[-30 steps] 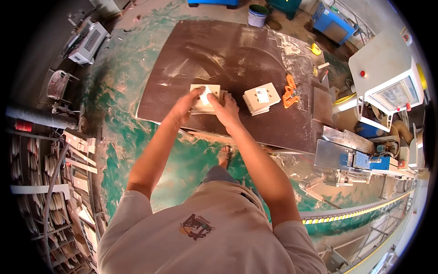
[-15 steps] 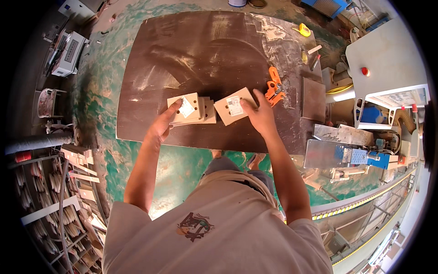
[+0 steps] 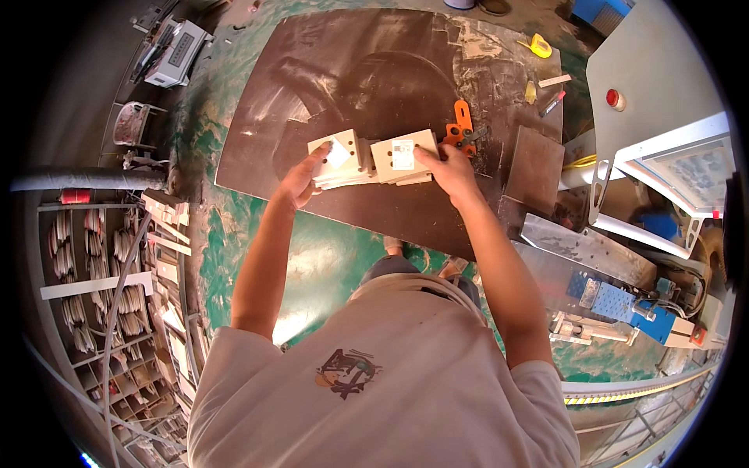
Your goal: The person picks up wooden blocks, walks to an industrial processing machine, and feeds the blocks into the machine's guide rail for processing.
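In the frame's upper centre, the left hand pinches one drilled-panel stack and the right hand a second drilled-panel stack, already side by side but edges not yet flush, perhaps resting on the brown bench, though contact is unclear.

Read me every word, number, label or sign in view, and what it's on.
No text is legible.
Left stack, tilted white label: too blurred.
Right stack, printed white label: too small.
Grey cabinet, screen: too blurred.
Shirt, chest print: no readable words.
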The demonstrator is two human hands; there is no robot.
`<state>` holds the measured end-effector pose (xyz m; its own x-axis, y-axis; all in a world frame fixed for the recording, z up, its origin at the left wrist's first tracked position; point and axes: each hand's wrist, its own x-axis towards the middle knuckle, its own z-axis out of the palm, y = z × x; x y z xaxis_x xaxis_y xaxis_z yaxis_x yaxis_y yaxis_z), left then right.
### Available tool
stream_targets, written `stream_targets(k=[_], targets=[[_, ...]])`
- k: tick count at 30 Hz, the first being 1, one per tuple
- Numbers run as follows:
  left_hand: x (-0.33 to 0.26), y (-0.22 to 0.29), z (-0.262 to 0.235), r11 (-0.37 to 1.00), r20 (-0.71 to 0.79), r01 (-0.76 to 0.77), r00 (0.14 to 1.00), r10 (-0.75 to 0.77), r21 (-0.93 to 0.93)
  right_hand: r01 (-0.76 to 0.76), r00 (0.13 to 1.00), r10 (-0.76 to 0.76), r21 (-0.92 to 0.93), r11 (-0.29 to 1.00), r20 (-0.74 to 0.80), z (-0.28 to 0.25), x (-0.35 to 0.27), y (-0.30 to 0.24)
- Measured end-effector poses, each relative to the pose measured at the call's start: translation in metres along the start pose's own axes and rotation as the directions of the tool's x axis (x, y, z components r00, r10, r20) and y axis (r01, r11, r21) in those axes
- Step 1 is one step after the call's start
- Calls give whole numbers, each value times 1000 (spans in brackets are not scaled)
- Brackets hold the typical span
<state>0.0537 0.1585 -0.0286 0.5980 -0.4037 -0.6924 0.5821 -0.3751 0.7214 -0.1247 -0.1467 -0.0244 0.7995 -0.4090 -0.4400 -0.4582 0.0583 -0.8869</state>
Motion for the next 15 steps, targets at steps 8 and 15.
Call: stream_targets(k=[8,15], targets=[[-12,-3,44,999,-79,-30,996,31,18,5,994,9,135,991,-108,-52,-33,4],[-6,-38,48,948,-205,-317,931,303,-37,-4,990,66,431,902,-127,-56,-60,12]])
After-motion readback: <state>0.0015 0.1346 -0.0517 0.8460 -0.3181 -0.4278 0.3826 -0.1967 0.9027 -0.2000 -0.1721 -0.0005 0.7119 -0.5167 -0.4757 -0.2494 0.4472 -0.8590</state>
